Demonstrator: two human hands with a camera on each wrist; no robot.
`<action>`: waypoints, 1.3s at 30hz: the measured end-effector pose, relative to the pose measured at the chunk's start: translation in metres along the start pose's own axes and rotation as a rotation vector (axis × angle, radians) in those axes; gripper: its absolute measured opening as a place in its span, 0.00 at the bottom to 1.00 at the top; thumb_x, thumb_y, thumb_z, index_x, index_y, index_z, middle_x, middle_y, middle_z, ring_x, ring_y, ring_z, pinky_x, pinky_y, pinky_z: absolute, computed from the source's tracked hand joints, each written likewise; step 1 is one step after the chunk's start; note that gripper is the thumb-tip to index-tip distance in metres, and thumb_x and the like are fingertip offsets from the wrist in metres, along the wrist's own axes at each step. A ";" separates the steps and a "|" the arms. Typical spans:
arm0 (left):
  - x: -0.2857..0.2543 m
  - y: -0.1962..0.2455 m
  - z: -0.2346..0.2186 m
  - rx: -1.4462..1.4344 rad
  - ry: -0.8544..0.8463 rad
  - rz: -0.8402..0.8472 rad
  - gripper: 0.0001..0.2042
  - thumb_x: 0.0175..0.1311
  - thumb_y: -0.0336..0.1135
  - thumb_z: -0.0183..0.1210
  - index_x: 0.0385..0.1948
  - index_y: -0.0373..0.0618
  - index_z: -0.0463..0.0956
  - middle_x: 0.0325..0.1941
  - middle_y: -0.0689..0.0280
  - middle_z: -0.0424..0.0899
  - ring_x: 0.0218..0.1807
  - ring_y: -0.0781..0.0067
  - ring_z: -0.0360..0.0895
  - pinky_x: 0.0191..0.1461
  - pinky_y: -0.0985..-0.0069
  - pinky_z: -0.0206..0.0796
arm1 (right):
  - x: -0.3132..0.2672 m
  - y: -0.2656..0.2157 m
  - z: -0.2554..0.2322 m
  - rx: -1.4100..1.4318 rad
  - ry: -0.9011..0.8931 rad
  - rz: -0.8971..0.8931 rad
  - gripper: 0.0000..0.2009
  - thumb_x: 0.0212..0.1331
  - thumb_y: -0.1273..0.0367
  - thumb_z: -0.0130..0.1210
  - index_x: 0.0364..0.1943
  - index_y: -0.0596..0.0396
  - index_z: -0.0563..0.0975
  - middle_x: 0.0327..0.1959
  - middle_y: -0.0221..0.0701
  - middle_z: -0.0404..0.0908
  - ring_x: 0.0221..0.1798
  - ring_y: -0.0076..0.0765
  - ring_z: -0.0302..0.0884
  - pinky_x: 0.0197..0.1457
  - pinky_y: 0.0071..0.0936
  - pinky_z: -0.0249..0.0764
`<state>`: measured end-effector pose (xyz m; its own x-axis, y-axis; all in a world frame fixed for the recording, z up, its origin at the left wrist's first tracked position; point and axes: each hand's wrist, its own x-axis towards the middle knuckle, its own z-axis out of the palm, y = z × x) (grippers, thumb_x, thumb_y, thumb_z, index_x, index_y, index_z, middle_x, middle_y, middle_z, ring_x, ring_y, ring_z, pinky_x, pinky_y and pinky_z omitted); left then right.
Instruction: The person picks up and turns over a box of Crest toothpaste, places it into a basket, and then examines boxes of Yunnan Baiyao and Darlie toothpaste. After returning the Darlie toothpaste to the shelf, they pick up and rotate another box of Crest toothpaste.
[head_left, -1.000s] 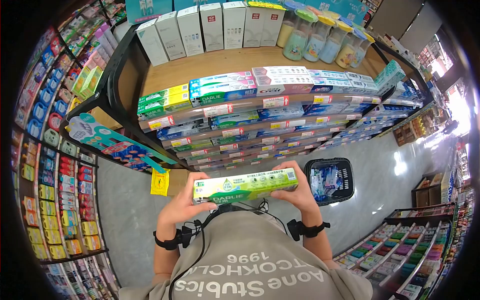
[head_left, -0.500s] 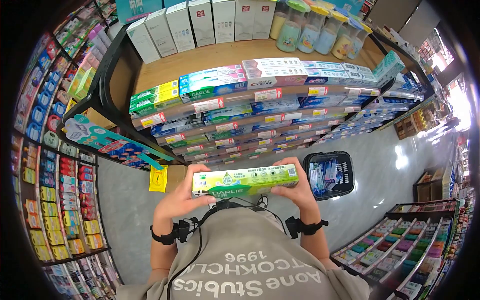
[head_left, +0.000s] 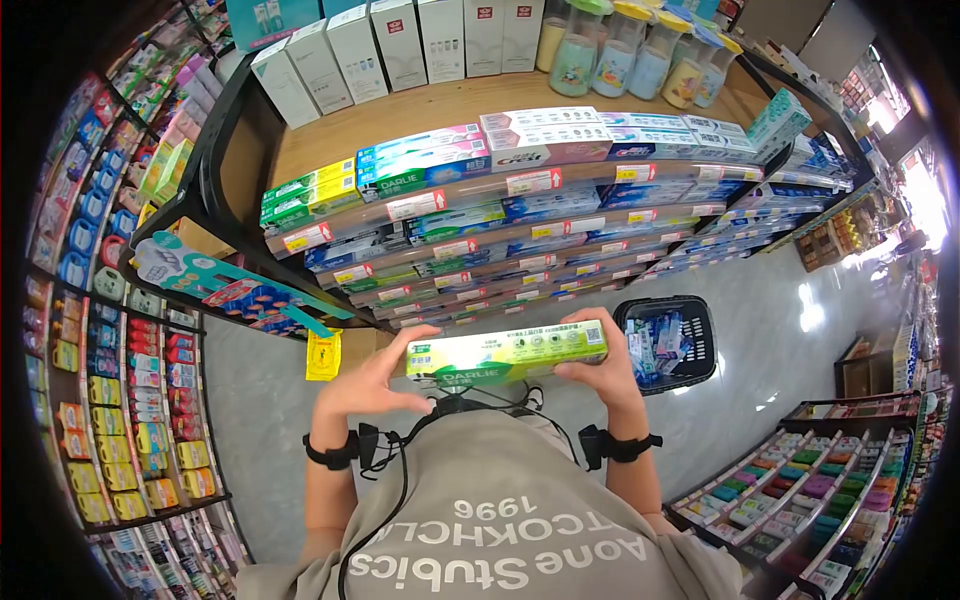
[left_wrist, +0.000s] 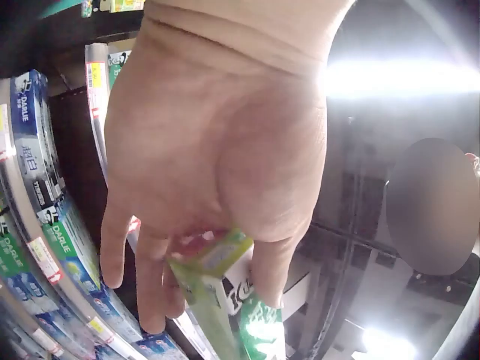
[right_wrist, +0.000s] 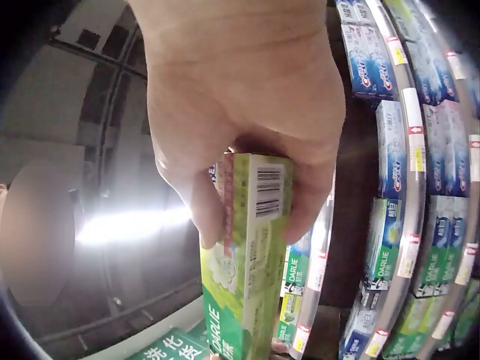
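A green and white Darlie toothpaste box [head_left: 500, 356] is held level in front of the torso, its printed face toward the head camera. My right hand [head_left: 610, 376] pinches its right end, thumb on the near side and fingers behind; the right wrist view shows the barcode end of the box [right_wrist: 259, 240] between them. At the other end, my left hand [head_left: 362, 388] has its fingers extended behind the box and its thumb lowered away from the front edge. In the left wrist view, this hand [left_wrist: 217, 150] has straight fingers beside the box end.
Ahead stands a tiered shelf [head_left: 400, 110] with toothpaste boxes [head_left: 420, 165], white cartons [head_left: 440, 40] and lidded jars [head_left: 575, 60]. A black basket [head_left: 705, 345] holding packages sits on the floor at the right. Stocked racks [head_left: 110, 400] line the left side; another rack [head_left: 800, 490] stands at lower right.
The toothpaste box has shifted slightly right and up with the right hand. My left thumb has come away from its front face, and the left hand has opened wider.
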<state>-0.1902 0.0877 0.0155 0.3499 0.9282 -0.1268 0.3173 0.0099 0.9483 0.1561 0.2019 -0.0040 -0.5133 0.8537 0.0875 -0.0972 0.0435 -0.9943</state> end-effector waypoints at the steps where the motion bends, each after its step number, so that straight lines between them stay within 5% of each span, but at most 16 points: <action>1: 0.001 -0.006 -0.007 -0.033 -0.067 0.006 0.45 0.57 0.36 0.74 0.74 0.43 0.54 0.74 0.60 0.63 0.73 0.66 0.64 0.74 0.66 0.57 | 0.000 -0.001 -0.002 -0.025 0.007 0.003 0.29 0.45 0.78 0.74 0.53 0.53 0.73 0.47 0.26 0.79 0.50 0.22 0.78 0.53 0.24 0.77; 5: 0.015 -0.077 -0.037 -0.026 -0.093 -0.070 0.46 0.61 0.47 0.70 0.77 0.46 0.52 0.79 0.55 0.59 0.78 0.58 0.61 0.77 0.59 0.56 | 0.000 -0.008 -0.007 -0.116 0.056 0.041 0.28 0.47 0.80 0.73 0.53 0.54 0.73 0.46 0.26 0.79 0.50 0.22 0.77 0.52 0.25 0.77; 8: 0.031 -0.174 -0.060 0.404 0.024 -0.144 0.45 0.63 0.54 0.66 0.77 0.47 0.53 0.82 0.53 0.52 0.82 0.53 0.51 0.79 0.54 0.52 | -0.003 -0.011 -0.005 -0.195 0.092 0.061 0.27 0.47 0.79 0.73 0.53 0.54 0.73 0.44 0.26 0.79 0.49 0.23 0.77 0.52 0.24 0.76; 12: 0.045 -0.220 -0.074 1.014 0.042 -0.247 0.41 0.65 0.54 0.63 0.77 0.50 0.54 0.84 0.56 0.46 0.83 0.52 0.44 0.81 0.48 0.47 | -0.018 -0.006 0.004 -0.373 0.142 0.074 0.27 0.46 0.80 0.73 0.52 0.54 0.73 0.44 0.25 0.79 0.48 0.23 0.77 0.53 0.24 0.76; 15: 0.055 -0.248 -0.083 1.137 0.043 -0.291 0.41 0.65 0.52 0.62 0.77 0.51 0.53 0.83 0.57 0.49 0.82 0.52 0.48 0.81 0.48 0.47 | -0.031 -0.006 0.018 -0.482 0.155 0.126 0.27 0.45 0.80 0.73 0.51 0.54 0.74 0.42 0.24 0.79 0.47 0.23 0.77 0.53 0.24 0.75; 19: 0.072 -0.270 -0.096 1.107 0.186 -0.334 0.34 0.67 0.48 0.61 0.73 0.49 0.60 0.71 0.55 0.70 0.71 0.52 0.68 0.73 0.51 0.61 | -0.048 -0.001 0.039 -0.623 0.144 0.198 0.24 0.45 0.79 0.74 0.48 0.55 0.76 0.38 0.27 0.80 0.44 0.24 0.78 0.51 0.25 0.75; 20: 0.078 -0.270 -0.100 1.087 0.226 -0.366 0.28 0.69 0.50 0.58 0.66 0.48 0.69 0.56 0.53 0.83 0.57 0.52 0.80 0.61 0.53 0.71 | -0.051 0.002 0.044 -0.645 0.161 0.207 0.24 0.45 0.79 0.74 0.48 0.55 0.76 0.38 0.28 0.80 0.43 0.25 0.78 0.50 0.25 0.75; 21: 0.086 -0.276 -0.105 1.079 0.204 -0.410 0.26 0.70 0.52 0.55 0.65 0.48 0.71 0.52 0.52 0.84 0.54 0.51 0.82 0.58 0.52 0.73 | -0.054 0.006 0.050 -0.665 0.176 0.219 0.24 0.45 0.78 0.74 0.48 0.55 0.76 0.38 0.28 0.80 0.43 0.25 0.78 0.50 0.25 0.75; 22: 0.091 -0.286 -0.110 1.069 0.179 -0.457 0.26 0.71 0.54 0.53 0.63 0.47 0.73 0.47 0.51 0.85 0.51 0.51 0.83 0.55 0.51 0.74 | -0.056 0.010 0.054 -0.684 0.210 0.239 0.25 0.44 0.76 0.75 0.48 0.54 0.76 0.40 0.35 0.81 0.43 0.38 0.80 0.50 0.30 0.76; 24: 0.096 -0.311 -0.116 1.033 0.196 -0.491 0.27 0.75 0.59 0.44 0.60 0.48 0.76 0.39 0.50 0.87 0.47 0.50 0.85 0.49 0.48 0.76 | -0.056 0.009 0.066 -0.686 0.238 0.306 0.25 0.44 0.76 0.75 0.48 0.54 0.76 0.40 0.35 0.81 0.43 0.39 0.80 0.50 0.31 0.76; 27: 0.107 -0.332 -0.127 1.018 0.158 -0.545 0.29 0.74 0.64 0.43 0.59 0.50 0.77 0.40 0.53 0.87 0.46 0.49 0.85 0.50 0.49 0.76 | -0.057 0.012 0.081 -0.706 0.251 0.340 0.24 0.45 0.75 0.75 0.48 0.54 0.76 0.40 0.36 0.81 0.42 0.39 0.80 0.49 0.31 0.76; 29: 0.116 -0.341 -0.132 1.266 0.128 -0.487 0.30 0.71 0.65 0.44 0.59 0.50 0.77 0.47 0.55 0.86 0.49 0.52 0.83 0.58 0.54 0.72 | -0.059 0.013 0.087 -0.727 0.258 0.353 0.24 0.46 0.75 0.75 0.48 0.54 0.76 0.40 0.36 0.81 0.42 0.39 0.80 0.49 0.31 0.76; 32: 0.118 -0.442 -0.151 1.702 -0.058 -0.338 0.26 0.75 0.54 0.44 0.66 0.49 0.69 0.56 0.59 0.82 0.56 0.58 0.81 0.67 0.58 0.66 | -0.062 0.016 0.093 -0.739 0.287 0.371 0.24 0.45 0.74 0.75 0.49 0.54 0.76 0.40 0.36 0.81 0.43 0.41 0.80 0.49 0.32 0.76; 34: 0.113 -0.477 -0.154 2.520 -0.336 -0.222 0.26 0.76 0.45 0.45 0.72 0.47 0.62 0.54 0.61 0.81 0.56 0.65 0.80 0.74 0.63 0.59 | -0.061 0.018 0.095 -0.741 0.300 0.370 0.25 0.45 0.74 0.75 0.49 0.54 0.76 0.40 0.36 0.80 0.43 0.41 0.80 0.49 0.33 0.76; 36: 0.114 -0.496 -0.160 2.892 -0.419 -0.011 0.27 0.76 0.40 0.45 0.74 0.45 0.58 0.51 0.63 0.83 0.55 0.68 0.81 0.78 0.65 0.55 | -0.059 0.020 0.097 -0.735 0.302 0.366 0.25 0.45 0.73 0.75 0.50 0.54 0.76 0.40 0.37 0.80 0.43 0.42 0.80 0.49 0.33 0.76; 39: 0.120 -0.554 -0.182 2.359 -0.121 0.290 0.26 0.76 0.43 0.45 0.73 0.44 0.61 0.55 0.63 0.83 0.55 0.64 0.81 0.76 0.64 0.58 | -0.056 0.024 0.100 -0.723 0.293 0.353 0.26 0.45 0.73 0.75 0.50 0.53 0.76 0.40 0.37 0.80 0.43 0.42 0.80 0.50 0.33 0.76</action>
<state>-0.4848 0.2613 -0.4723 0.5529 0.8098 -0.1961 0.3058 -0.4162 -0.8563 0.0967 0.1034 -0.0264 -0.1603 0.9749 -0.1546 0.6460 -0.0148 -0.7632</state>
